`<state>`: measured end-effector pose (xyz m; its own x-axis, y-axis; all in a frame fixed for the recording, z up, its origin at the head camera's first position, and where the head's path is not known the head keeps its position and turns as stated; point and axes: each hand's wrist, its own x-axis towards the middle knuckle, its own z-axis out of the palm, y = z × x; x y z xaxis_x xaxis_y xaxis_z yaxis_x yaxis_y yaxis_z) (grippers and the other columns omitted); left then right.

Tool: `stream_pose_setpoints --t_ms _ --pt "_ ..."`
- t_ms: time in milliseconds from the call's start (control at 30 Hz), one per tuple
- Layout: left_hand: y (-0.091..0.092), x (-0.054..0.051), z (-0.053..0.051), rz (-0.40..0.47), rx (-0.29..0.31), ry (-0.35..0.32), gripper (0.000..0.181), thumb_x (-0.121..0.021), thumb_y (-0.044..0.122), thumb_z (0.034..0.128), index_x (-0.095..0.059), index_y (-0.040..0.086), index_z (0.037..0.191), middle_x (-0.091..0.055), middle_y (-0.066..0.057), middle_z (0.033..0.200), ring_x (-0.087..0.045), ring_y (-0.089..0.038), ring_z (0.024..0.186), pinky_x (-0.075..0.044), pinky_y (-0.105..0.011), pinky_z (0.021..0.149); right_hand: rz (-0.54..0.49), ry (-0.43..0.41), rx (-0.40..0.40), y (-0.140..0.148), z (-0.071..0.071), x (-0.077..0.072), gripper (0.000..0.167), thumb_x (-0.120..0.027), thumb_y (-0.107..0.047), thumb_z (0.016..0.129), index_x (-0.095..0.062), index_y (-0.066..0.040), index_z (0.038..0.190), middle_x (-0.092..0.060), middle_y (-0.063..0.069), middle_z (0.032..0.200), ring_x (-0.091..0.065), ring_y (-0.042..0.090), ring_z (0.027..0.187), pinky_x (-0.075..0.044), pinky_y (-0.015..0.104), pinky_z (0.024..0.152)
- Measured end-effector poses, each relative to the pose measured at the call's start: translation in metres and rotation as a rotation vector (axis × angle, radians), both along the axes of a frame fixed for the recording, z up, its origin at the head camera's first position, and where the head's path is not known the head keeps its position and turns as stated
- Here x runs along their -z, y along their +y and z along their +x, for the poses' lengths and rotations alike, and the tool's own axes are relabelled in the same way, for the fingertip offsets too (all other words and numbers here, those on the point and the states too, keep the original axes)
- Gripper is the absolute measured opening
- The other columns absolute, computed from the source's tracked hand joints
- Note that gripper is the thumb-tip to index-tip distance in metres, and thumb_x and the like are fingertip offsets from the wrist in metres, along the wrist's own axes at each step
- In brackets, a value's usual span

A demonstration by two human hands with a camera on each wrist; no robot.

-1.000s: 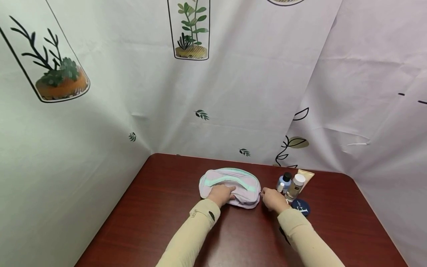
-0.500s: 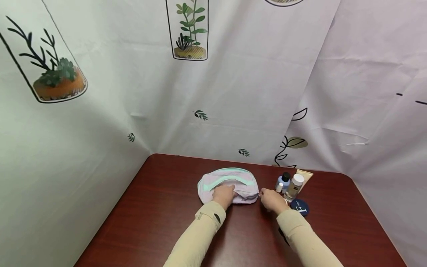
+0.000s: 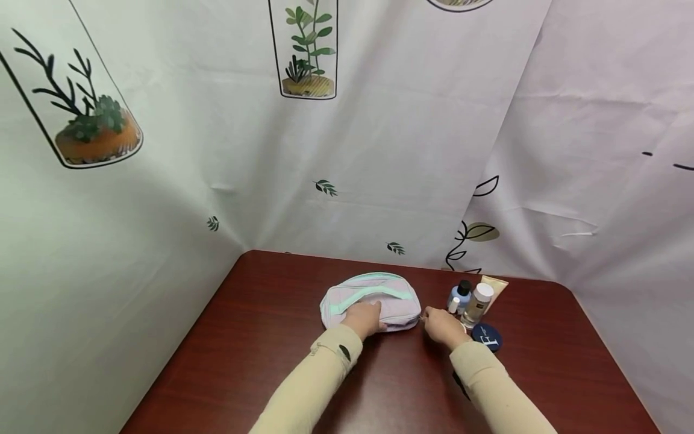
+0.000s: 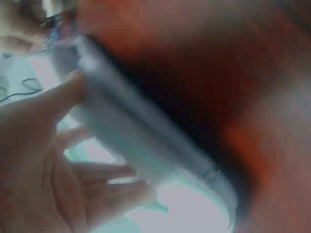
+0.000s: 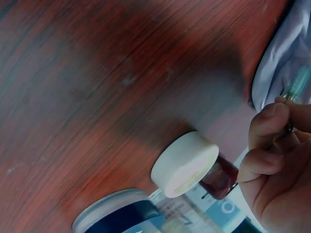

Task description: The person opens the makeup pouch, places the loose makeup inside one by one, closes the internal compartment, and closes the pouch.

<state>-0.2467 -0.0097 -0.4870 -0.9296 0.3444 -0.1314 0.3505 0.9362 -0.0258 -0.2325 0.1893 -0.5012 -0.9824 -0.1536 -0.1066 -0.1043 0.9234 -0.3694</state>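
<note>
The left hand [image 4: 60, 179] holds a pale pouch [image 4: 141, 126] (rather blurred) on the reddish table [image 4: 209, 63].

Pouch [image 4: 127, 127] blurred, cut off, left wrist view.

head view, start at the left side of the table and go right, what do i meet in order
Lilac pouch → right hand → blue bottle with a black cap → clear bottle with a white cap → beige tube.
</note>
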Motion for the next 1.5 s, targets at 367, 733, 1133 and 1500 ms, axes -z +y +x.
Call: stream_pose_setpoints --t_ms 367,733,1133,1500 --pt "-0.024 -0.010 0.001 -0.108 0.230 0.068 0.025 -0.073 0.030 0.0748 -0.059 0.015 0.061 -0.065 0.000 0.074 -0.061 -0.015 0.066 -0.050 -0.033 0.058 0.003 0.015 -0.001 0.007 0.002 0.002 0.013 -0.050 -0.010 0.091 -0.060 -0.002 0.090 -0.062 0.009 0.082 -0.059 0.024 0.073 -0.047 0.044 0.066" --pt "-0.026 0.000 -0.003 -0.045 0.181 0.079 0.028 -0.067 0.040 0.0828 -0.065 0.015 0.068 -0.066 -0.001 0.074 -0.063 -0.017 0.069 -0.051 -0.033 0.059 0.014 0.000 -0.030 0.001 0.006 0.003 0.012 -0.051 -0.012 0.092 -0.059 -0.003 0.091 -0.062 0.011 0.083 -0.060 0.026 0.077 -0.047 0.045 0.068" --pt "-0.021 0.003 -0.010 -0.063 0.101 0.051 0.026 -0.066 0.043 0.0830 -0.072 0.017 0.082 -0.068 0.000 0.083 -0.063 -0.018 0.076 -0.051 -0.033 0.062 -0.056 0.039 -0.075 -0.010 0.011 0.006 0.010 -0.055 -0.009 0.089 -0.061 -0.007 0.081 -0.055 0.003 0.068 -0.052 0.016 0.063 -0.045 0.035 0.061" --pt "-0.021 0.003 -0.010 -0.064 0.094 0.041 0.027 -0.065 0.043 0.0834 -0.073 0.017 0.082 -0.067 -0.001 0.082 -0.063 -0.018 0.076 -0.051 -0.033 0.062 -0.164 -0.002 -0.076 -0.019 0.015 0.006 0.019 -0.056 -0.008 0.090 -0.056 -0.007 0.071 -0.049 -0.002 0.051 -0.047 0.011 0.043 -0.041 0.027 0.046"
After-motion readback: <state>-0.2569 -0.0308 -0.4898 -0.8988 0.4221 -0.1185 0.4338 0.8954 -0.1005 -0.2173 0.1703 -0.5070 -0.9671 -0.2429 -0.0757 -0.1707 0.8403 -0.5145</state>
